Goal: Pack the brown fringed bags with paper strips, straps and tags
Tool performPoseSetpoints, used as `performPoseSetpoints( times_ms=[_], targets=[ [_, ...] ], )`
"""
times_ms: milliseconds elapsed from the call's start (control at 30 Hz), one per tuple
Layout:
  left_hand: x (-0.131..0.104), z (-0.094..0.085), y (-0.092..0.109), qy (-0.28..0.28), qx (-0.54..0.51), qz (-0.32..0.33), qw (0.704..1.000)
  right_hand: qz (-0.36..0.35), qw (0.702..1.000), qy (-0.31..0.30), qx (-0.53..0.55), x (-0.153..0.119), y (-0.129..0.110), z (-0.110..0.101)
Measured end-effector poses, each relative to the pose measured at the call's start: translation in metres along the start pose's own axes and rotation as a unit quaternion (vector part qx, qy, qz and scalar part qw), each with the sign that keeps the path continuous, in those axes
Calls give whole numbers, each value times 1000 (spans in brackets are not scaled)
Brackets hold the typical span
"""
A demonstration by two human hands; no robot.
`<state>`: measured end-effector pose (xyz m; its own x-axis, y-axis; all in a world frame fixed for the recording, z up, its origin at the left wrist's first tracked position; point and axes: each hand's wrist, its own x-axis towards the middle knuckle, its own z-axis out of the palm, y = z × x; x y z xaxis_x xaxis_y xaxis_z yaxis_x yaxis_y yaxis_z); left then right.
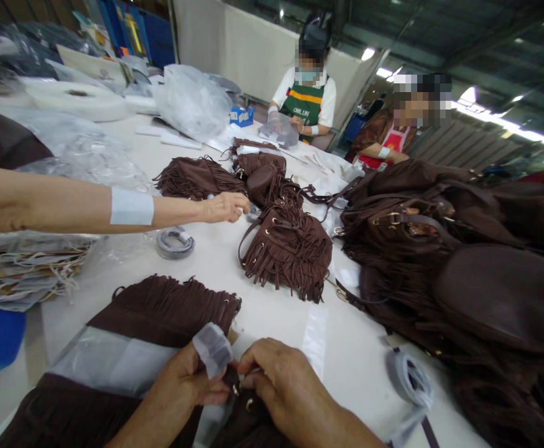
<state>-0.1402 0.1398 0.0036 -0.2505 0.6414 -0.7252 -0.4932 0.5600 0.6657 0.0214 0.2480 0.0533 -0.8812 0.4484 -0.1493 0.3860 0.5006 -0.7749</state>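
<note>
Both my hands meet at the bottom centre, over a dark brown bag [246, 420] with gold eyelets. My left hand [190, 379] has its fingers closed around a small dark strap end with metal at the bag's top, and a piece of translucent wrapping [213, 350] stands up at its thumb. My right hand [283, 379] pinches at the same spot from the right; what lies between its fingertips is hidden. A fringed brown bag [160, 311] lies just beyond my left hand, with translucent plastic [117, 358] in front of it.
Another person's arm [173, 210] reaches in from the left toward fringed bags [285, 249] mid-table. Brown bags [406, 249] pile up at right. Grey rolled strips [175, 242] lie on the white table [216, 264]. Two people [306, 102] work at the far side.
</note>
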Motion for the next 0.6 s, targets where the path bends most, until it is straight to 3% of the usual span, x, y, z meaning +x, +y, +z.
performPoseSetpoints(
  times_ms=[200, 600],
  targets=[
    [4, -2, -7, -2, -5, 9, 1000, 19, 1000, 13, 4, 1, 0, 2],
    [0, 0, -1, -17, -5, 11, 1000, 31, 999, 24, 31, 0, -3, 4]
  ],
)
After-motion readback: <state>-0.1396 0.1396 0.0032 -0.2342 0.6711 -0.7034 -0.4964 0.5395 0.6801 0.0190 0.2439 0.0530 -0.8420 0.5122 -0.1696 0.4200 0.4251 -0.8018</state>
